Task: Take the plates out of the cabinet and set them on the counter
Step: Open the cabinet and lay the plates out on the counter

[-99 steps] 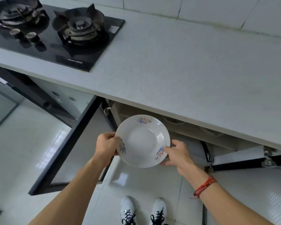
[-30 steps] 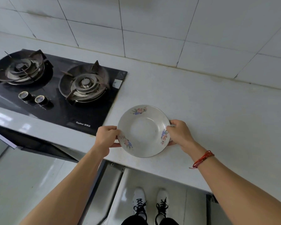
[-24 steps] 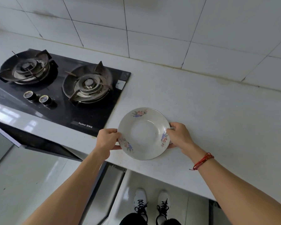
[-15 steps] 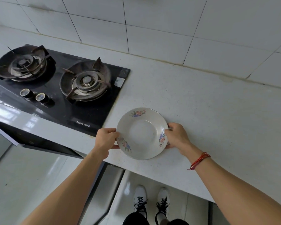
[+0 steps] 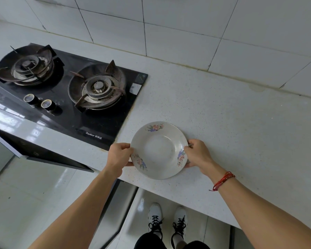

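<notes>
A white plate (image 5: 159, 150) with small flower prints on its rim is low over or resting on the speckled white counter (image 5: 232, 126), near the front edge; I cannot tell whether it touches. My left hand (image 5: 119, 155) grips its left rim. Its right rim is held by my right hand (image 5: 197, 153), which has a red cord at the wrist. The cabinet lies below the counter; only its open dark door edge (image 5: 113, 211) shows, and its inside is hidden.
A black two-burner gas hob (image 5: 68, 90) is set into the counter just left of the plate. A white tiled wall (image 5: 169, 26) runs behind the counter. My feet in white shoes (image 5: 167, 221) stand on the glossy floor.
The plate came up from the cabinet to counter level, both hands holding it throughout. Over the last second it has stayed near the front edge beside the hob, sinking slightly.
</notes>
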`<state>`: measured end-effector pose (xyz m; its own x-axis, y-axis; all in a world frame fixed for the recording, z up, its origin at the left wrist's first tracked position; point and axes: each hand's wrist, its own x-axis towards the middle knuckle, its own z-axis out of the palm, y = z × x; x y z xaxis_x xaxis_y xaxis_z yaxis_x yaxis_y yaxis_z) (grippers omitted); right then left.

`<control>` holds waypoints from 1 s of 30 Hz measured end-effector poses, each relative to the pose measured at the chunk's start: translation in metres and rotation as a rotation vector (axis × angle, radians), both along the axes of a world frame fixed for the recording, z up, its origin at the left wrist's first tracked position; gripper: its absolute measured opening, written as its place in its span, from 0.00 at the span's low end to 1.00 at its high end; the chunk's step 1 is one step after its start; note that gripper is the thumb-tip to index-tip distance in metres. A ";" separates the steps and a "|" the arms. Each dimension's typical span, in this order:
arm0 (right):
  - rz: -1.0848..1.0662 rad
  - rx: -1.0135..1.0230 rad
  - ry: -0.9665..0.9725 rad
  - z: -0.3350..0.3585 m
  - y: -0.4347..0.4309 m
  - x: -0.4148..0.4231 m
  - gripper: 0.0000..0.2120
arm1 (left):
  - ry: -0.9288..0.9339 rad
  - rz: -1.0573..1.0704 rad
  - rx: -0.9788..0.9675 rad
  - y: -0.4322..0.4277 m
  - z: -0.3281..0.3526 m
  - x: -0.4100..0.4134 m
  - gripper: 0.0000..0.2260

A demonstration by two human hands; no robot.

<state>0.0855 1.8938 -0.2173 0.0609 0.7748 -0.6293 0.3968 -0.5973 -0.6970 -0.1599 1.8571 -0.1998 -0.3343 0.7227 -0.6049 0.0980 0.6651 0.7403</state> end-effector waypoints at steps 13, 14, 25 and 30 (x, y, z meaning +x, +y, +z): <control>0.036 0.038 -0.125 0.010 0.000 0.013 0.17 | 0.219 -0.074 0.023 0.008 -0.003 -0.009 0.05; 0.033 0.049 -0.143 0.011 0.000 0.014 0.16 | 0.235 -0.082 0.021 0.008 -0.003 -0.009 0.06; 0.017 0.055 -0.141 0.010 -0.007 0.013 0.12 | 0.307 -0.059 0.015 0.004 -0.003 -0.004 0.06; -0.002 0.049 -0.116 0.009 -0.006 0.015 0.13 | 0.291 -0.043 0.047 0.005 0.004 0.000 0.08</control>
